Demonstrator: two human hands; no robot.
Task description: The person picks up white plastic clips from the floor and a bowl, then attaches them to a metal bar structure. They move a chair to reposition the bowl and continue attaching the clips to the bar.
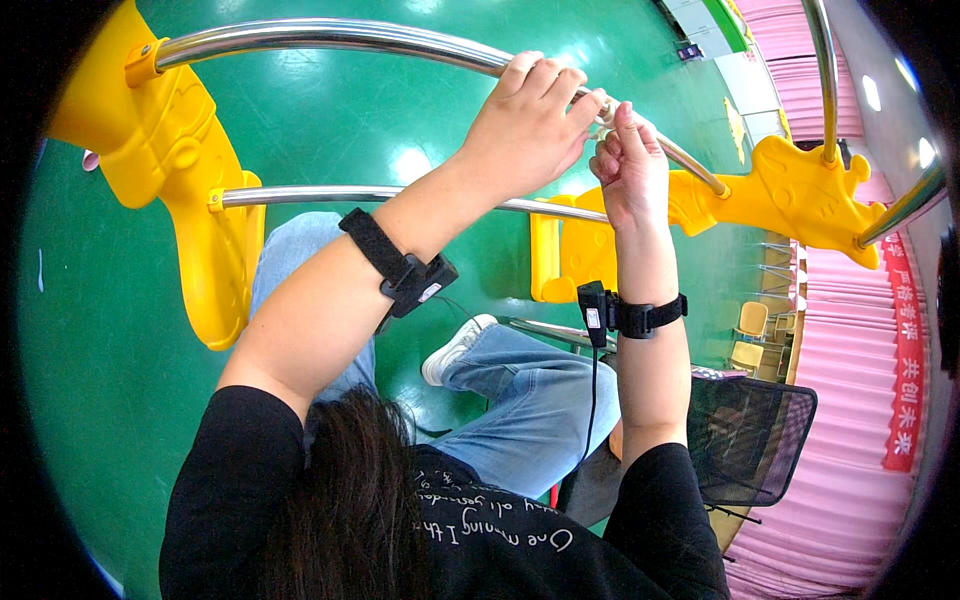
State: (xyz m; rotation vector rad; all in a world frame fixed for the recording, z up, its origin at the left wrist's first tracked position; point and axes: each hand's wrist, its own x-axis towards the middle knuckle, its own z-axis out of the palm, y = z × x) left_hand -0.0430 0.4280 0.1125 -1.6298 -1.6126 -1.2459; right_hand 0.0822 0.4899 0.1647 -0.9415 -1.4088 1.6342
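Observation:
My left hand (535,125) is closed over the upper metal bar (340,34), its knuckles up and the fingers bent round the tube. Just to the right of it my right hand (632,170) is raised with its thumb up and fingers curled. Between the two hands a small pale, whitish piece (604,112) sits at the bar. My right fingers are closed by it, but its kind is too small to tell. A second, lower metal bar (380,194) runs beneath my left forearm.
The bars join a yellow plastic side panel (170,150) at left and a yellow animal-shaped panel (805,198) at right. Black straps with small boxes (645,317) circle my forearms. My jeans-clad legs (520,390) are below. A black mesh panel (750,440) stands at right, before pink curtains (835,400).

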